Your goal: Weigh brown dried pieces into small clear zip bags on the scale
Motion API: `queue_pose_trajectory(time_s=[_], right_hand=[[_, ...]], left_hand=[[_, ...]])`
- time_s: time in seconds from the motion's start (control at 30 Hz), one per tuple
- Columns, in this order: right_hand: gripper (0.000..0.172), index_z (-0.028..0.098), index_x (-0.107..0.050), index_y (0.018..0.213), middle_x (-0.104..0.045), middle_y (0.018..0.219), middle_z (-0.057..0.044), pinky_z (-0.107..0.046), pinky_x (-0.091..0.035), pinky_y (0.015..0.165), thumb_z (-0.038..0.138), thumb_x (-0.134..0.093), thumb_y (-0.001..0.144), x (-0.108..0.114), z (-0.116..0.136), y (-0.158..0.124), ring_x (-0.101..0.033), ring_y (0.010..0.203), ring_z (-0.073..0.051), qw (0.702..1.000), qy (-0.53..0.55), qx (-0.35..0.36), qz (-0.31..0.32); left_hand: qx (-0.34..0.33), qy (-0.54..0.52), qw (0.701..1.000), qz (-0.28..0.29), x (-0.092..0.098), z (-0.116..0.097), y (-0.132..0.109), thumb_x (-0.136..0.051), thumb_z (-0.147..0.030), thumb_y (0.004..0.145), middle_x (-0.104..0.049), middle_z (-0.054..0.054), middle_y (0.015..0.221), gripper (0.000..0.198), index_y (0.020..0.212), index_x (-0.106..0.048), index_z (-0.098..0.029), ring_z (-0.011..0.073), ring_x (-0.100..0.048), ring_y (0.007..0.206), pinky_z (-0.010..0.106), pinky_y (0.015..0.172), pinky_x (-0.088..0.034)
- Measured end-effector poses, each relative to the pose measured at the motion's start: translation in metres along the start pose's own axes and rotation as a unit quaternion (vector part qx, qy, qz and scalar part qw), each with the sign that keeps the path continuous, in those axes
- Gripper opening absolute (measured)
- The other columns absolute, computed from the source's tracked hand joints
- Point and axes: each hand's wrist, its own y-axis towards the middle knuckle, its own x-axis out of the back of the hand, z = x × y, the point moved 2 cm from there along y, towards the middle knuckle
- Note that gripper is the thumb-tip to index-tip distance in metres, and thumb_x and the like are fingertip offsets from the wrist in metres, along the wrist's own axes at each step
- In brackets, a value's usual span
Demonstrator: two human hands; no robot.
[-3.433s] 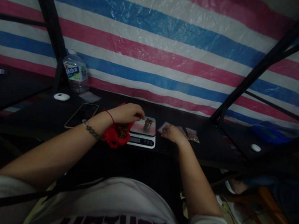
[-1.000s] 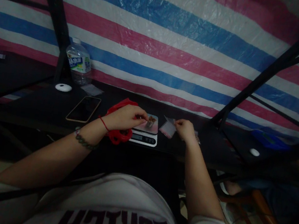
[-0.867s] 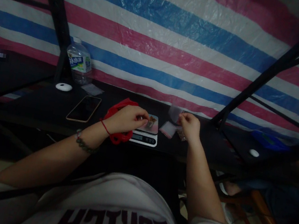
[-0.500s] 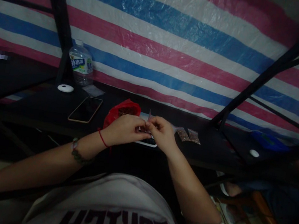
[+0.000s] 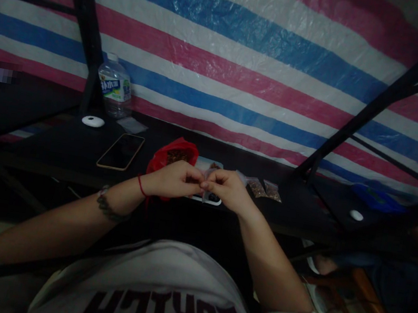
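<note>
A small clear bag (image 5: 205,196) is pinched by the closed fingers of the left hand (image 5: 173,178) and right hand (image 5: 229,190), directly between them over the scale (image 5: 202,163); its long axis, dimly seen, seems to be aligned front to back

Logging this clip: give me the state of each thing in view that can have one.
left hand: fingertips at the clear bag, grip partly hidden
right hand: pinching the clear bag
clear bag: held; open or sealed, cannot tell
red bag: open, brown pieces inside
scale: partly hidden by the hands, reading not visible
two filled bags: lying down, brown contents
phone: flat, screen dark
bottle: upright, capped
</note>
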Motion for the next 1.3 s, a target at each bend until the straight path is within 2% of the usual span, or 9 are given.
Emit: queue_pose_trajectory(time_s=[0.17,0.33,0.57,0.7,0.8,0.87,1.0,1.17,1.3], right_hand=[[0.040,0.015,-0.053,0.054,-0.049,0.052,0.004,-0.019,-0.030,0.047,0.047,-0.072,0.068,-0.006,0.000,-0.001,-0.040,0.049,-0.007,0.999,0.007,-0.013,0.030],[0.041,0.015,-0.052,0.055,-0.048,0.052,0.004,-0.019,-0.028,0.046,0.047,-0.070,0.072,-0.005,0.002,-0.004,-0.039,0.049,-0.006,0.999,-0.006,-0.012,0.039],[0.033,0.015,-0.055,0.063,-0.053,0.060,0.002,-0.020,-0.033,0.052,0.043,-0.063,0.080,0.000,0.012,-0.009,-0.045,0.055,-0.009,0.995,-0.040,0.016,0.084],[0.025,0.016,-0.053,0.062,-0.048,0.058,0.004,-0.020,-0.031,0.052,0.031,-0.058,0.081,0.003,0.016,-0.012,-0.042,0.056,-0.008,0.987,-0.121,0.056,0.085],[0.023,0.017,-0.045,0.055,-0.041,0.054,0.005,-0.020,-0.028,0.051,0.019,-0.055,0.076,0.006,0.018,-0.013,-0.039,0.053,-0.008,0.981,-0.176,0.065,0.054],[0.023,0.018,-0.040,0.055,-0.040,0.055,0.005,-0.020,-0.029,0.052,0.014,-0.055,0.072,0.008,0.019,-0.012,-0.039,0.054,-0.008,0.975,-0.208,0.074,-0.003],[0.020,0.019,-0.041,0.059,-0.051,0.074,0.000,-0.024,-0.038,0.064,0.006,-0.052,0.068,0.006,0.023,-0.010,-0.049,0.072,-0.013,0.945,-0.268,0.159,-0.102],[0.022,0.019,-0.062,0.083,-0.057,0.105,-0.009,-0.029,-0.045,0.077,0.004,-0.048,0.078,-0.005,0.017,-0.009,-0.055,0.095,-0.018,0.913,-0.353,0.176,-0.104],[0.022,0.019,-0.068,0.093,-0.062,0.102,-0.009,-0.031,-0.047,0.080,0.010,-0.050,0.084,-0.010,0.011,-0.007,-0.058,0.092,-0.019,0.911,-0.373,0.152,-0.085]], left_hand=[[-0.008,0.036,0.999,-0.015,-0.003,-0.005,0.000,-0.067,-0.046,0.071,-0.047,-0.006,0.054,0.034,0.064,-0.059,-0.013,0.0059,-0.042,0.049,0.017,0.046,-0.028],[0.004,0.054,0.998,-0.015,-0.002,-0.010,-0.003,-0.064,-0.043,0.075,-0.048,-0.005,0.052,0.033,0.061,-0.059,-0.013,0.0056,-0.041,0.048,0.018,0.045,-0.028],[0.036,-0.037,0.998,0.031,-0.002,-0.015,-0.006,-0.053,-0.037,0.083,-0.062,0.000,0.058,0.029,0.075,-0.068,-0.013,0.0086,-0.054,0.050,0.017,0.047,-0.037],[0.029,0.018,0.999,-0.003,-0.001,-0.014,-0.005,-0.052,-0.031,0.081,-0.060,0.000,0.054,0.027,0.065,-0.065,-0.012,0.0082,-0.051,0.048,0.017,0.045,-0.034],[0.018,0.086,0.994,-0.067,0.006,-0.014,-0.005,-0.051,-0.025,0.077,-0.059,-0.002,0.053,0.024,0.062,-0.065,-0.013,0.0079,-0.050,0.050,0.017,0.048,-0.033],[0.019,0.120,0.987,-0.106,0.010,-0.014,-0.004,-0.051,-0.023,0.074,-0.058,-0.003,0.053,0.021,0.062,-0.065,-0.013,0.0079,-0.050,0.052,0.017,0.049,-0.033],[0.045,0.167,0.975,-0.141,0.011,-0.015,-0.004,-0.052,-0.023,0.071,-0.057,-0.003,0.050,0.021,0.056,-0.062,-0.014,0.0081,-0.049,0.049,0.019,0.050,-0.032],[0.056,0.218,0.958,-0.178,0.005,-0.016,-0.004,-0.051,-0.030,0.077,-0.058,0.000,0.052,0.028,0.055,-0.059,-0.015,0.0099,-0.050,0.050,0.022,0.050,-0.030],[0.041,0.234,0.957,-0.170,0.000,-0.018,-0.005,-0.049,-0.030,0.081,-0.061,0.000,0.057,0.028,0.060,-0.060,-0.016,0.0108,-0.051,0.053,0.023,0.051,-0.031]])
